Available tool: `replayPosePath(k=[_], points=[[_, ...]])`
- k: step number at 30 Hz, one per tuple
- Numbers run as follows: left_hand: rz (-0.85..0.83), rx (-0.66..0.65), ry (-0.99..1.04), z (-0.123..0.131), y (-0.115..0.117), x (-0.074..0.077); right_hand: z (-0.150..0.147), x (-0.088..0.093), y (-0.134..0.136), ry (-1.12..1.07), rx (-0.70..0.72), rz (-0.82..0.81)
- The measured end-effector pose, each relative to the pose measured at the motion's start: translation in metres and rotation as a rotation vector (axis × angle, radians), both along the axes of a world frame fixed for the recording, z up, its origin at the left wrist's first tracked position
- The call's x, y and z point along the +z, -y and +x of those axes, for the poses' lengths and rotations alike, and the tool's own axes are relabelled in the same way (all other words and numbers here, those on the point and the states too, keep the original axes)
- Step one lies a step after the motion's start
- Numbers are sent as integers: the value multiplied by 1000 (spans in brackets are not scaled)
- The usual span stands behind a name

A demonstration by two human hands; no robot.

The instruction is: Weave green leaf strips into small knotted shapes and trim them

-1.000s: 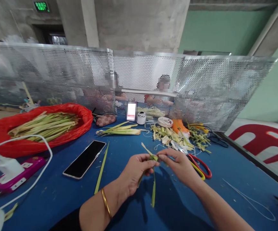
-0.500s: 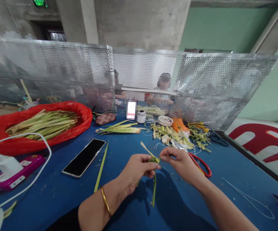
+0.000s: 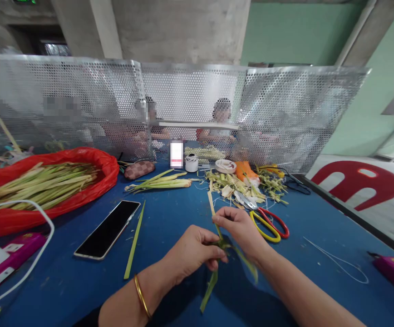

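Observation:
Above the blue table [image 3: 169, 272], my left hand [image 3: 192, 252] pinches a small folded green leaf piece [image 3: 222, 245], and a loose strip end [image 3: 208, 290] hangs down from it. My right hand [image 3: 239, 227] is closed on a pale leaf strip [image 3: 212, 206] that sticks up and away from the fold. Both hands meet at the fold, close to my body. A gold bangle [image 3: 140, 296] sits on my left wrist.
A black phone [image 3: 107, 228] and a long green strip [image 3: 134, 240] lie left of my hands. Scissors with red and yellow handles [image 3: 268, 221] lie to the right. A red bag of leaf stalks [image 3: 40, 186], a scrap pile [image 3: 238, 186] and a perforated metal screen [image 3: 190, 104] lie further off. People sit behind the screen.
My right hand has pulled the pale strip upward and toward me. My left hand stayed on the fold. The camera swung a little to the right.

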State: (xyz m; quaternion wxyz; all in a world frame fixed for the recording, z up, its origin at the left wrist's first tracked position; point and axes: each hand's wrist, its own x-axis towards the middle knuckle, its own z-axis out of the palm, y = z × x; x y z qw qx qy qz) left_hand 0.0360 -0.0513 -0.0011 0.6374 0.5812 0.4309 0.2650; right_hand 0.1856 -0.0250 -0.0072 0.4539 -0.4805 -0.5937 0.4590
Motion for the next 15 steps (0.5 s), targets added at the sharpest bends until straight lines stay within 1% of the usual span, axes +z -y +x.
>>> replayPosePath(k=[4, 6, 8, 10, 12, 14, 15], points=[[-26, 17, 44, 0, -2, -3, 1, -5, -3, 126, -51, 124], [-80, 96, 121, 0, -3, -4, 6, -2, -3, 202, -128, 243], [-137, 211, 208, -2, -5, -3, 11, 5, 0, 288, -216, 390], [-162, 310, 287, -5, -8, 0, 14, 11, 6, 410, -251, 534], [-157, 368, 342, -8, -10, 3, 12, 14, 12, 537, -184, 584], [-135, 406, 373, -11, -12, 4, 6, 11, 15, 586, -51, 508], [-122, 424, 375, -11, -12, 5, 2, 8, 17, 568, 4, 448]])
